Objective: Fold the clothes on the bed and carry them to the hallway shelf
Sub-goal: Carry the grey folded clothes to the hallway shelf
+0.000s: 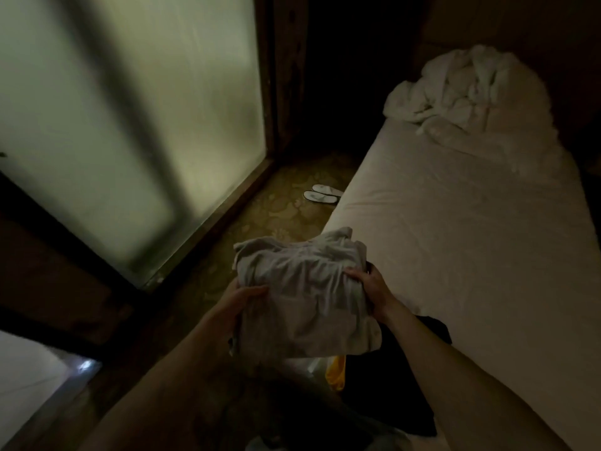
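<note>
Grey folded shirt (302,294), long axis running away from the person, gripped by left hand (240,301) and right hand (369,288).

No readable text, perhaps lost in dimness.

Your left hand (242,299) and right hand (369,283) gripped a folded grey garment (302,288) beside the bed (471,239); white slippers (320,193) lay on the floor (276,209).
</note>
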Action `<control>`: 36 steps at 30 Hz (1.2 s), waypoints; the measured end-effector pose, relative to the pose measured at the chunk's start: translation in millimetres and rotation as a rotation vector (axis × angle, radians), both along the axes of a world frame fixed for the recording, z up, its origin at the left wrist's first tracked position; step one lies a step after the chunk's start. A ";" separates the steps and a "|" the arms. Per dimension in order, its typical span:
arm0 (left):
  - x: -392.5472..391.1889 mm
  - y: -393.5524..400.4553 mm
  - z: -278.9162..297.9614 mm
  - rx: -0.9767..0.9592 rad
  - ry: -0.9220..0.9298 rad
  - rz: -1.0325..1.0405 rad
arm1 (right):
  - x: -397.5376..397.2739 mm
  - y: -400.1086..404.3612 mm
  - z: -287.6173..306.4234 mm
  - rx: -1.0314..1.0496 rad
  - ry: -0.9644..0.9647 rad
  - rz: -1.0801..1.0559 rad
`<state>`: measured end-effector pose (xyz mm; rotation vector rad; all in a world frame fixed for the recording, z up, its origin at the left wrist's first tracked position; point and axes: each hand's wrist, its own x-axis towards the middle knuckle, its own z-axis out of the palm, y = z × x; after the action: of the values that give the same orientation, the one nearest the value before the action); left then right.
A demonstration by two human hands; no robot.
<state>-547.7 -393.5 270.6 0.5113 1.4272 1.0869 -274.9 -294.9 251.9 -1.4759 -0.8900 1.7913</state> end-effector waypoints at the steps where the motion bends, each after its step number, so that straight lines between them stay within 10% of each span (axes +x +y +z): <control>1: -9.7 -2.5 1.2 0.030 0.016 0.004 | -11.2 1.6 4.4 0.006 0.002 0.014; 18: -92.8 -100.7 50.3 0.154 0.080 0.500 | -180.4 34.3 58.8 0.189 0.150 0.701; 36: -241.7 -370.4 63.7 0.000 0.306 1.087 | -479.8 -195.6 65.3 0.230 0.163 1.096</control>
<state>-789.3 -763.9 334.3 -0.1780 2.0392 1.9009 -754.7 -490.5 317.1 -0.6605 -1.9648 2.3477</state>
